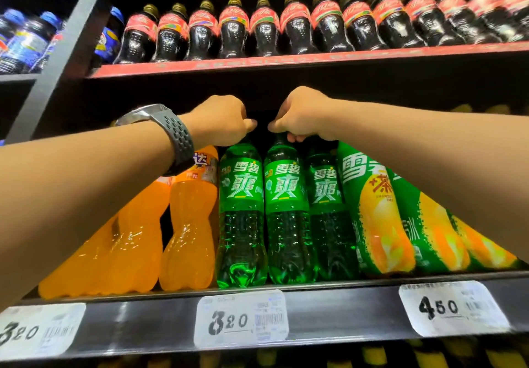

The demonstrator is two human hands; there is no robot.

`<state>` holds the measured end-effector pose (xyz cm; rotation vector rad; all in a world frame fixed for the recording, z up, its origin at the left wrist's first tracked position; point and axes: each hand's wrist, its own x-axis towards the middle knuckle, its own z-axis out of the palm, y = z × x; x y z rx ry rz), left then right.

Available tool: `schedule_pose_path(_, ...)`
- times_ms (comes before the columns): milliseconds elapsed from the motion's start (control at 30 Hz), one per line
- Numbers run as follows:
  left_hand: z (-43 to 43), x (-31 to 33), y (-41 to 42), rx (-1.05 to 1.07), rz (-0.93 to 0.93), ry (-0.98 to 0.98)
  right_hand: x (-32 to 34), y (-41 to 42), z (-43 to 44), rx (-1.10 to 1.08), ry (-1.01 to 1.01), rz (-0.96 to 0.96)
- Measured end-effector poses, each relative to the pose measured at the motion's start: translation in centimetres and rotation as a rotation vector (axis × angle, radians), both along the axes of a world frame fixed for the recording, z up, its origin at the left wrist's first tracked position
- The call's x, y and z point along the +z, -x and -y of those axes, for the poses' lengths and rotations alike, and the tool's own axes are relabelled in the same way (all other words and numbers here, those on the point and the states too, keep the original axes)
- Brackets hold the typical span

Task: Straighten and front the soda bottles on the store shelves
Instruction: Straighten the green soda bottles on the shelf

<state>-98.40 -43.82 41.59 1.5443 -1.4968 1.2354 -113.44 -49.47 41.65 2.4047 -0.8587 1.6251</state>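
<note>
View from below of a store shelf, with both of a person's bare arms reaching up to it. The left hand [220, 121] wears a grey perforated-strap wristwatch [171, 135]. Its grip is closed, fingers curled down over the top of a clear green plastic soda bottle with a green white-lettered label [241, 213], and it hides the cap. The right hand [300, 117] grips the top of the neighbouring green plastic soda bottle [287, 213] the same way.

Both bottles stand side by side at the front of the black metal shelf [343, 307], labels facing out. A third matching green bottle [329, 213] stands just to their right, set slightly further back. To the left are orange plastic soda bottles [189, 230]. To the right are green bottles with yellow-orange label art [375, 219].

White paper price tags [240, 320] reading 3.20 and 4.50 hang on the shelf edge. On the red-edged shelf above [286, 60] stands a row of dark cola bottles with red labels and gold caps [233, 30]. Blue-capped dark bottles [28, 41] are at the far left.
</note>
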Motion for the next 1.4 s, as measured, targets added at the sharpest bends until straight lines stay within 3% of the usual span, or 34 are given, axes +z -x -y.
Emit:
schedule_pose_path(200, 0.9, 0.2, 1.0, -0.093, 0.111, 0.083, -0.2, 0.5, -1.2, -0.051, -0.028, -0.032)
schedule_pose_path(400, 2.0, 0.3, 3.7, -0.201, 0.188, 0.077, 0.2, 4.9, -2.4, -0.335, 0.377, -0.095)
schedule_pose_path(600, 3.6, 0.2, 6.9, -0.107, 0.181, -0.034, -0.2, 8.0, -1.3, -0.621, 0.326, -0.297)
schedule_pose_path(833, 6.0, 1.2, 8.5, 0.053, 0.106, -0.109, -0.3, 8.3, 0.1, -0.603, 0.282, -0.359)
schedule_pose_path(1400, 6.9, 0.5, 10.6, -0.045, -0.099, -0.031, -0.5, 9.5, 2.4, -0.362, 0.171, -0.132)
